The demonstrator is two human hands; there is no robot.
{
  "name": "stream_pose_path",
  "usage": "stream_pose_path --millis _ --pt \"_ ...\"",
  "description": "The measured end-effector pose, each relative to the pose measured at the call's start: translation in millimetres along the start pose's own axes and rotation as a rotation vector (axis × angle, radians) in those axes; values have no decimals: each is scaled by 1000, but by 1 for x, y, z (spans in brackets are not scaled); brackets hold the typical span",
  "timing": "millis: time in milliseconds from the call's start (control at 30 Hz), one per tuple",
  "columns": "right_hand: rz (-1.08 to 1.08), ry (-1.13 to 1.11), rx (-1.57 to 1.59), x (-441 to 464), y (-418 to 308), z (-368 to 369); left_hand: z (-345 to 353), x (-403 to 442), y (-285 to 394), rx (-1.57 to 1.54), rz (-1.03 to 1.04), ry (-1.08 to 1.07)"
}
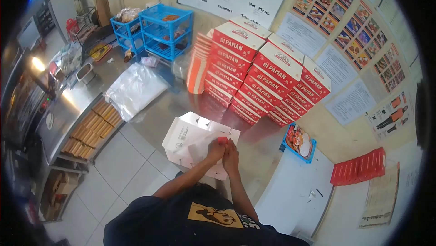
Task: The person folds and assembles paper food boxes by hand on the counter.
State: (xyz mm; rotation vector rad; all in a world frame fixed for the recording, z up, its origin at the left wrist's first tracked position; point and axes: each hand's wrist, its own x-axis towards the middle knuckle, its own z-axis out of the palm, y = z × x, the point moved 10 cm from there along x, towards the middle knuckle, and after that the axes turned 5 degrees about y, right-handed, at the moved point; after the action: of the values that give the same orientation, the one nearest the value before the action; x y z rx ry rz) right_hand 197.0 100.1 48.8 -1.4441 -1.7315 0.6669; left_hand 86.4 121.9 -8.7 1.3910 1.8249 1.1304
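Observation:
An unfolded cardboard box (pixel 185 148), white on the inside, lies in front of me at the edge of the steel counter (pixel 268 148). Its flaps and cut slots show, and a small printed patch is on one panel. My left hand (pixel 216 150) is closed at the box's right side, where a small red part (pixel 222 140) shows by the fingers. Right beside it, my right hand (pixel 230 156) is closed on the same corner. The two hands touch or nearly touch. The exact grip of the fingertips is partly hidden.
Stacks of red-and-white boxes (pixel 254 76) stand against the wall, beside nested orange-striped paper cups (pixel 198 66). Left of them are clear plastic bags (pixel 136 89) and blue racks (pixel 165 32). A blue basket of sachets (pixel 299 142) sits at the right.

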Motion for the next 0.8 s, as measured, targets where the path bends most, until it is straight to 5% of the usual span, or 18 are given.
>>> stream_pose_path --millis 67,133,200,300,367,433,500,533,600,733,800 --pt "108 -58 206 15 0 -2 -10 -1 14 -221 -155 -82" --pt "173 -123 308 29 -19 -5 8 -9 37 0 246 -175" --pt "41 -243 -498 52 0 7 13 -27 47 59 303 -137" --pt "-221 -445 -778 82 41 18 22 -36 53 351 186 -328" --pt "384 -614 -315 73 77 5 5 -43 58 330 223 -345" --pt "346 -574 -204 70 89 -1 8 -45 37 302 262 -348" --pt "372 -456 -56 71 96 -10 17 -47 9 316 518 -75" --pt "380 -466 -64 67 97 -11 10 -48 8 309 505 -79" --pt "418 -386 -12 60 102 -19 -6 -31 -39 176 20 -112" --pt "491 -431 399 26 121 16 2 -34 -48 96 35 -118" --pt "485 -355 190 15 71 10 -4 -33 -24 33 63 -59"
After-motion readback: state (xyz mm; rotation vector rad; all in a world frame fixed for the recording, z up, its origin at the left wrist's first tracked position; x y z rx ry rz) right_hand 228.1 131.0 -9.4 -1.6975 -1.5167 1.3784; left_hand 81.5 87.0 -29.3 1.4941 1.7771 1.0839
